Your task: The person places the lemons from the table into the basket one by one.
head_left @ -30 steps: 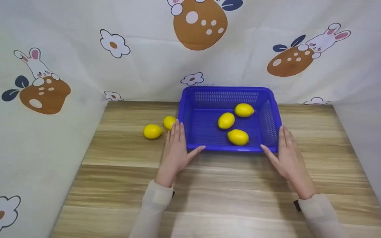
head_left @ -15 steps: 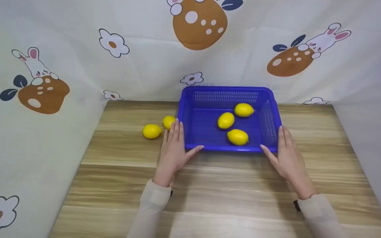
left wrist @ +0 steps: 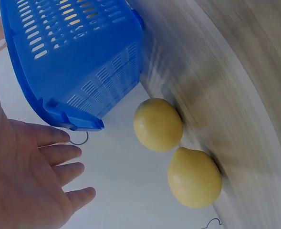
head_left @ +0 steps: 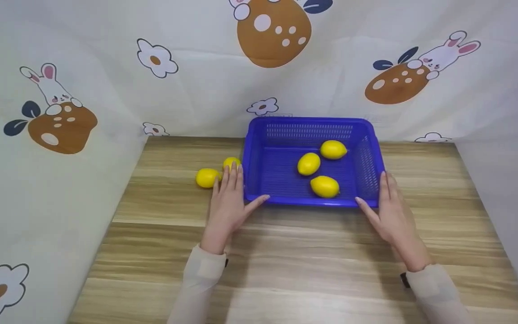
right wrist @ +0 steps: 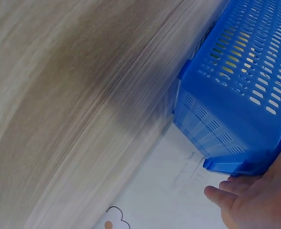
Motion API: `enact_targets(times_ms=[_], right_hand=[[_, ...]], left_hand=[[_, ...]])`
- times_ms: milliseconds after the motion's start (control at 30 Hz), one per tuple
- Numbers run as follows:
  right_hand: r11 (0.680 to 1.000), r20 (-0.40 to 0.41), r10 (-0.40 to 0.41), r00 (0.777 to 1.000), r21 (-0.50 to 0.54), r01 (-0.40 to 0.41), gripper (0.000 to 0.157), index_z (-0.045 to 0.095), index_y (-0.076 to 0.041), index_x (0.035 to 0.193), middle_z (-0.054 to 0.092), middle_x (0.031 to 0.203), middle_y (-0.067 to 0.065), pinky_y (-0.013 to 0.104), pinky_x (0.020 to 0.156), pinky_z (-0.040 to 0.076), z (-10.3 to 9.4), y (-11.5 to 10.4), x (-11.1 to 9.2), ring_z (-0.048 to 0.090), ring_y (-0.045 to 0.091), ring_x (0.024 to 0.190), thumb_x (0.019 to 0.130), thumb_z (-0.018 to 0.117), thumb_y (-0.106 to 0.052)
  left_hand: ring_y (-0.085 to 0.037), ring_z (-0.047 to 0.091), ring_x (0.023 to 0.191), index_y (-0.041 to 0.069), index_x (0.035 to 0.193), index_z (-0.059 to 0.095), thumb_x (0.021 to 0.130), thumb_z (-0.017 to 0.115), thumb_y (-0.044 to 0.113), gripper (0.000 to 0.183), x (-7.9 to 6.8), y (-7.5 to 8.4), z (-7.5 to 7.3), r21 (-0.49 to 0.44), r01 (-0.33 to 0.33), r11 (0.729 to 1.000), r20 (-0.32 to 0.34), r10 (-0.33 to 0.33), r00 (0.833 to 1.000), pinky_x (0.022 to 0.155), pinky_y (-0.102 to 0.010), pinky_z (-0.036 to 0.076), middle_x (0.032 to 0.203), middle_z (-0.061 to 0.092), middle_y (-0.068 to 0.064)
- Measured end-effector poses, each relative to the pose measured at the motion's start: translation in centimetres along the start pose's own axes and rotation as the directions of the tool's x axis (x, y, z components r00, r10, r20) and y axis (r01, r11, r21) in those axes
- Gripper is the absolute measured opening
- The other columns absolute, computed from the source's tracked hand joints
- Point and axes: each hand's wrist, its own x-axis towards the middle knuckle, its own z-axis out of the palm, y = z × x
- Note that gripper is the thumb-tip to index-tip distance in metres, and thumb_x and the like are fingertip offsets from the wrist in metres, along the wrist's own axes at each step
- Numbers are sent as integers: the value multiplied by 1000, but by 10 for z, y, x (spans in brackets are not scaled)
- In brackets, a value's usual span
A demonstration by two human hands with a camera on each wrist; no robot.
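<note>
A blue plastic basket (head_left: 277, 168) with slotted walls stands at the back of the table. Inside lie three lemons (head_left: 309, 164). Left of it, one lemon (head_left: 207, 178) and a second lemon (head_left: 232, 163) rest on the wood, the latter partly hidden by fingertips. My left hand (head_left: 227, 204) is spread beside the basket's left front corner, fingers straight. In the left wrist view a gap shows between its palm (left wrist: 26, 176) and the basket (left wrist: 68, 62). My right hand (head_left: 394, 216) lies straight-fingered against the basket's right side, thumb at the front rim; the right wrist view shows fingers (right wrist: 221, 195) under the rim.
The wood-grain table (head_left: 304, 270) extends toward me in front of the basket. Pale cloth (head_left: 196, 90) printed with rabbits and flowers hangs behind and along both sides, close behind the basket.
My left hand has shifted left from the basket's side toward the loose lemons. The right hand, the basket and the lemons stay where they were.
</note>
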Motion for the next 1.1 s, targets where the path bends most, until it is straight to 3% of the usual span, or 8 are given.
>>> enact_targets(times_ms=[367,700,967,1100], right_hand=[[1000,-6,-14,1000,24,14,94,12,13,163,13,170,37,69,124,23,1,1,0,21,57,154,107,59,-45],[999,16,-6,1000,36,5,94,10,13,164,12,170,37,70,123,24,-1,-1,-1,21,57,154,108,58,-46],[999,35,11,999,35,-12,95,8,11,164,9,171,36,70,122,24,-1,-1,0,22,57,154,108,56,-48],[999,41,19,999,40,-21,95,7,11,165,8,171,35,70,122,25,-2,-1,0,21,57,154,108,55,-49]], left_hand=[[-40,13,163,7,168,27,97,50,76,101,-3,-13,-5,-13,4,1000,-18,-4,1000,129,-65,15,174,21,-22],[-47,23,158,4,163,39,92,28,90,112,-8,-26,-6,-8,-7,1000,-59,7,998,125,-68,24,172,26,-24],[-50,26,157,3,162,41,99,48,74,95,-9,-37,-7,7,12,1000,-64,-11,998,125,-67,26,171,30,-22],[-49,26,157,4,163,40,102,50,68,89,-9,-42,-7,10,35,999,-56,-34,998,125,-66,26,170,30,-23]])
